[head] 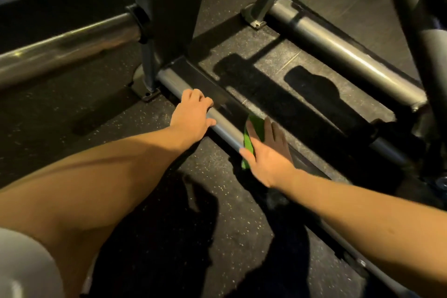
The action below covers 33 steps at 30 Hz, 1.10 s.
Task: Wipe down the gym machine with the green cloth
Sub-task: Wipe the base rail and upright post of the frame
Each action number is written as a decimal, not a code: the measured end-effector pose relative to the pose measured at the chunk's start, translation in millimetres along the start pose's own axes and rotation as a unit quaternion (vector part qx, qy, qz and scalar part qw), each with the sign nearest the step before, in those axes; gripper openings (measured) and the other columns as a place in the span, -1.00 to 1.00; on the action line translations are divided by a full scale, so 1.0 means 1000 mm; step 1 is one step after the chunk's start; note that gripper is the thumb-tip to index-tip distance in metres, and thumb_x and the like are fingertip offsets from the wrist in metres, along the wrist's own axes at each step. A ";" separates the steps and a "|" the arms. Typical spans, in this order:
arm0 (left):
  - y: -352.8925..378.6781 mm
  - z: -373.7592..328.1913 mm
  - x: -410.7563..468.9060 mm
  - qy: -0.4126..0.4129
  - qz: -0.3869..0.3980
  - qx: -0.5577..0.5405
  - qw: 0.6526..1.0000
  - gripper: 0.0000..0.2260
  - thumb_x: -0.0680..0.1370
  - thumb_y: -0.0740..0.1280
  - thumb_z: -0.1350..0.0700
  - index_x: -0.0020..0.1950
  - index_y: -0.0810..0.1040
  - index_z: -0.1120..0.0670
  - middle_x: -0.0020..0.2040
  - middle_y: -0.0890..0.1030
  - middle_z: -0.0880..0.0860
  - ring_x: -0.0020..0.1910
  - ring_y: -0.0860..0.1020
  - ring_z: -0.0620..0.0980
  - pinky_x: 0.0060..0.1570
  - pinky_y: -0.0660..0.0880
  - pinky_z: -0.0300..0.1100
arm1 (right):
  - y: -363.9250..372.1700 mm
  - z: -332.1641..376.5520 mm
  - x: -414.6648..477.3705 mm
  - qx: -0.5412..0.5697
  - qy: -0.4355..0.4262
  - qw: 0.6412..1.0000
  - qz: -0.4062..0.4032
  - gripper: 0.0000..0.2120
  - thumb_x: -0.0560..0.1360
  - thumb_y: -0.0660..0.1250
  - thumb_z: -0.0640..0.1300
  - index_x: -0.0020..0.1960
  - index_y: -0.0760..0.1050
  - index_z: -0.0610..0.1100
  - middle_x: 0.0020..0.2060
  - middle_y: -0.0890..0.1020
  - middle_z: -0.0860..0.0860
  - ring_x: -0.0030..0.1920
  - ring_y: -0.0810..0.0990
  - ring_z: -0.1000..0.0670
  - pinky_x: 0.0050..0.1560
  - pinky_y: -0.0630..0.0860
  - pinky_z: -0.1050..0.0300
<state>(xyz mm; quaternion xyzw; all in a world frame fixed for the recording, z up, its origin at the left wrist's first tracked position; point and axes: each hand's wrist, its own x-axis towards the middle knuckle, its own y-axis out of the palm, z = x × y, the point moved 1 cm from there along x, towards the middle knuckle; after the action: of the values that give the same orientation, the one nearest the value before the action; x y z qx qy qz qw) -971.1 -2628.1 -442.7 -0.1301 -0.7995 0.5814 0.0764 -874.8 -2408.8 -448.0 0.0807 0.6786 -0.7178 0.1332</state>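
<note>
A grey floor rail (226, 128) of the gym machine runs diagonally from the upper left to the lower right. The green cloth (250, 139) lies draped over this rail near the frame's centre. My right hand (268, 152) presses flat on the cloth with straight fingers, covering most of it. My left hand (193, 113) rests on the same rail further up, fingers curved over the tube.
A second grey rail (338, 55) lies parallel at the right, joined by a dark crossbar. An upright grey post (167, 7) rises at the rail's far end. A shiny tube (65, 43) extends left. Dark speckled rubber floor (169, 237) surrounds everything.
</note>
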 end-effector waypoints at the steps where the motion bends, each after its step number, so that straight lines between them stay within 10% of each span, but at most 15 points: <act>1: 0.002 0.002 0.000 -0.003 -0.006 -0.020 1.000 -0.57 0.58 0.42 -0.07 0.39 0.48 0.06 0.40 0.35 0.12 0.45 0.24 0.12 0.42 0.38 0.05 | 0.003 -0.010 -0.019 -0.012 -0.016 1.000 0.008 -0.35 0.67 -0.06 0.29 0.65 -0.23 0.13 0.63 -0.17 -0.24 0.61 -0.20 -0.32 0.59 -0.18 -0.22; 6: 0.006 0.005 0.004 -0.010 -0.008 -0.065 0.998 -0.58 0.55 0.46 -0.03 0.36 0.49 0.06 0.45 0.32 0.12 0.49 0.20 0.14 0.43 0.36 0.04 | 0.007 -0.012 -0.022 -0.068 0.004 0.998 0.008 -0.34 0.68 -0.13 0.25 0.66 -0.22 0.00 0.61 -0.17 -0.32 0.61 -0.23 -0.34 0.60 -0.21 -0.25; 12: 0.005 0.010 0.007 -0.005 -0.014 -0.067 0.998 -0.52 0.51 0.50 -0.09 0.35 0.48 0.05 0.42 0.34 0.10 0.45 0.23 0.14 0.40 0.37 0.06 | -0.003 0.034 0.069 0.009 0.107 0.994 0.008 -0.21 0.58 -0.11 0.39 0.61 0.01 -0.11 0.54 0.20 -0.29 0.50 0.24 -0.32 0.56 0.09 -0.27; 19: -0.001 0.024 0.013 0.028 -0.020 -0.033 0.999 -0.47 0.47 0.50 -0.15 0.33 0.51 0.08 0.30 0.41 0.12 0.34 0.32 0.17 0.35 0.39 0.07 | -0.003 0.021 0.000 -0.020 0.004 1.000 0.023 -0.05 0.52 0.17 0.36 0.64 -0.29 0.01 0.61 -0.18 -0.28 0.60 -0.21 -0.34 0.57 -0.17 -0.29; 33: 0.000 0.030 0.020 0.045 -0.039 -0.022 0.998 -0.48 0.45 0.50 -0.20 0.26 0.48 0.05 0.26 0.41 0.07 0.27 0.34 0.12 0.19 0.45 0.05 | -0.020 0.062 0.078 -0.089 0.076 0.993 0.000 0.11 0.48 0.13 0.52 0.63 -0.18 -0.26 0.51 0.18 -0.33 0.48 0.22 -0.33 0.52 0.11 -0.22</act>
<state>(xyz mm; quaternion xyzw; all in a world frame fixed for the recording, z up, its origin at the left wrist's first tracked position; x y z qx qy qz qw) -998.4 -2649.2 -452.8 -0.1267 -0.8126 0.5536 0.1314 -951.1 -2476.0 -448.0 0.1228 0.7481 -0.6462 0.0880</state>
